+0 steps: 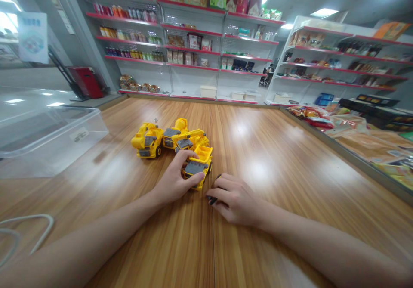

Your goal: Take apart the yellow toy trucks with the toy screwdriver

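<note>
My left hand [177,177] is closed around a yellow toy dump truck [204,153] with a grey windshield, thumb and fingers on either side of its cab. Just to the right, my right hand [235,198] is closed with its fingertips on a small black object [211,200], mostly hidden, whose kind I cannot make out. Behind the dump truck stands a yellow toy crane truck [199,138], partly covered by it. A yellow toy mixer truck [174,135] is beside that, and another yellow toy construction truck [147,141] stands at the left end.
Tiny metal-looking bits [155,120] lie behind the trucks on the wooden table [251,150]. A clear plastic bin [64,137] is at the left, with a white cable [45,225] nearer me. Packaged goods [364,133] lie beyond the table's right edge; stocked shelves [193,66] stand behind.
</note>
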The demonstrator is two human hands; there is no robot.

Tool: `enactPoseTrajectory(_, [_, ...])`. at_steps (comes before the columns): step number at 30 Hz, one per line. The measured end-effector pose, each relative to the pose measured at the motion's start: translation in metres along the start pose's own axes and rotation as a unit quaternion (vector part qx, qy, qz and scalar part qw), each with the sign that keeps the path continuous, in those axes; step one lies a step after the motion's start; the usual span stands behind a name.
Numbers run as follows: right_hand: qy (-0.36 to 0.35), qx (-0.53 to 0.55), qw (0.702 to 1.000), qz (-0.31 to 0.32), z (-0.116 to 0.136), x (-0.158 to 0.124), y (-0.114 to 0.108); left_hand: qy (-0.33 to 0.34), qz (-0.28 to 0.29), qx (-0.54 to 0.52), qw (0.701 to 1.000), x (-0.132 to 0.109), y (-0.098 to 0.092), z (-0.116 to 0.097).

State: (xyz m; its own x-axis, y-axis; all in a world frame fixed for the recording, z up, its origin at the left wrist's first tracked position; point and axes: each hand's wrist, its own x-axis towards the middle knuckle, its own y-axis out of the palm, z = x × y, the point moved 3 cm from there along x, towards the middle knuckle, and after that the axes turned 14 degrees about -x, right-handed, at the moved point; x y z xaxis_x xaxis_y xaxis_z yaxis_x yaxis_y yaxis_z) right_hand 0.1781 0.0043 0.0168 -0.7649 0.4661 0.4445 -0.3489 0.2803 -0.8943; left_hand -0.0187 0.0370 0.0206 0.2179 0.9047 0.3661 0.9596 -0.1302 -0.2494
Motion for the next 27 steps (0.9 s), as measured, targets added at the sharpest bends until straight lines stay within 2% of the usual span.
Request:
enactPoseTrajectory(4, [-0.027, 0.007, 0.999, 0.017, -0.002, -0.001, 0.007, -0.013, 0.008, -0.011, 1.0, 0.0, 0.001, 0.0])
enactPoseTrajectory(7, [-0.029, 0.044, 0.999, -0.003, -0.006, -0.002, 0.003, -0.019, 0.01, -0.011, 1.0, 0.0, 0.001, 0.0])
enactPoseTrajectory(11, [0.08, 0.095, 0.989, -0.077, -0.022, -0.005, -0.005, -0.015, 0.013, -0.021, 1.0, 0.0, 0.001, 0.003])
enactPoseTrajectory(13, [0.134, 0.11, 0.981, -0.087, -0.032, -0.007, -0.005, -0.018, 0.013, -0.027, 0.999, 0.0, 0.001, 0.004])
enactPoseTrajectory(17, [0.202, 0.143, 0.967, -0.053, -0.044, -0.009, 0.003, -0.024, 0.01, -0.029, 0.999, 0.0, 0.001, 0.003])
enactPoseTrajectory(27, [0.279, 0.17, 0.945, -0.012, -0.048, -0.007, 0.012, -0.043, 0.023, -0.028, 0.998, -0.001, 0.001, -0.001])
